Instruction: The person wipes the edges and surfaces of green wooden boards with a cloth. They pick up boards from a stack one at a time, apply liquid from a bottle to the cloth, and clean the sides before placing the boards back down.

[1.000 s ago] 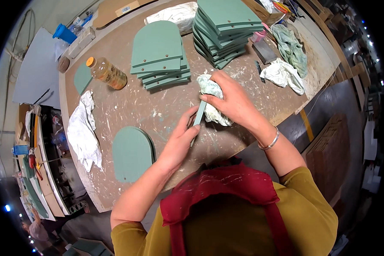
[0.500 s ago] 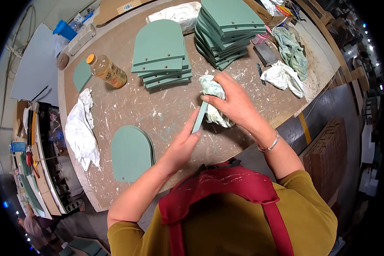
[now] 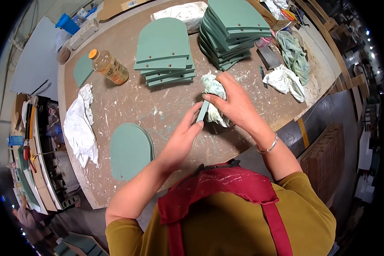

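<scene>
Remote view: I have the L hand (image 3: 183, 134), fingers narrowed on the near part of an edge-on green panel (image 3: 203, 111) over the table (image 3: 115, 104), & the R hand (image 3: 237, 104) w/ fingers closed round a bunched, green-stained cloth (image 3: 216, 116), apparently touching the panel, thumb at its far end. For good wiping, I'd judge, press the cloth evenly along the edge, L fingertips out of its path, panel clear of the stack (image 3: 163, 40) beyond.
</scene>
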Demonstrator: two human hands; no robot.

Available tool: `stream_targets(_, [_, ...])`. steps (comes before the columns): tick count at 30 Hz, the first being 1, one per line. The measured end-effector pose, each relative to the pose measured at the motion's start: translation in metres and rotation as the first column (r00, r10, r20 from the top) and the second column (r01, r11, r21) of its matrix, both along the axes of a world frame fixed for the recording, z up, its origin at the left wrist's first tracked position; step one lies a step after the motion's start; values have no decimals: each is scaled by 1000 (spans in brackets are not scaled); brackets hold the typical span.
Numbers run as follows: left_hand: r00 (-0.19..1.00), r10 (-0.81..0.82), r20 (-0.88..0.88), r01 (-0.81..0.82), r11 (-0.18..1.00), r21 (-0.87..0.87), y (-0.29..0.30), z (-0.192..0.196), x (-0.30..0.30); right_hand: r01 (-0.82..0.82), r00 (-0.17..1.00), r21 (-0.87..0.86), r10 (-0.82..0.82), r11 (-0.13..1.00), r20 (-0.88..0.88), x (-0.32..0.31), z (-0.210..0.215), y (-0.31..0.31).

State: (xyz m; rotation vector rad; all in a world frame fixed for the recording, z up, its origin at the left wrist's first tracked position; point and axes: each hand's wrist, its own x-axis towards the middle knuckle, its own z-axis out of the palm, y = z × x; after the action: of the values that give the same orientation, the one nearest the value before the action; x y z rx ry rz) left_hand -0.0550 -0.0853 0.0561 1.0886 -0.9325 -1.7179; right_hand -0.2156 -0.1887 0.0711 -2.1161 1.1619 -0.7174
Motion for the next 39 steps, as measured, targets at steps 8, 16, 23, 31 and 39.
stream_targets(8, [988,-40,152,35,999,36,9,1,4,-11,999,-6,10,1000,-31,2,0,0])
stream_targets(16, [999,-22,50,15,988,151,1,6,6,-4,1000,-35,4,999,-23,1,-4,0])
stream_targets(23, [994,6,107,-20,991,135,-17,6,1,-2,1000,-58,2,998,13,5,-4,2])
stream_targets(31, [907,126,402,-49,979,-196,8,4,7,-62,997,-6,62,998,44,10,-15,-10])
stream_targets(39, [689,204,696,-86,976,-201,32,-15,4,-226,966,-254,250,940,64,8,7,31])
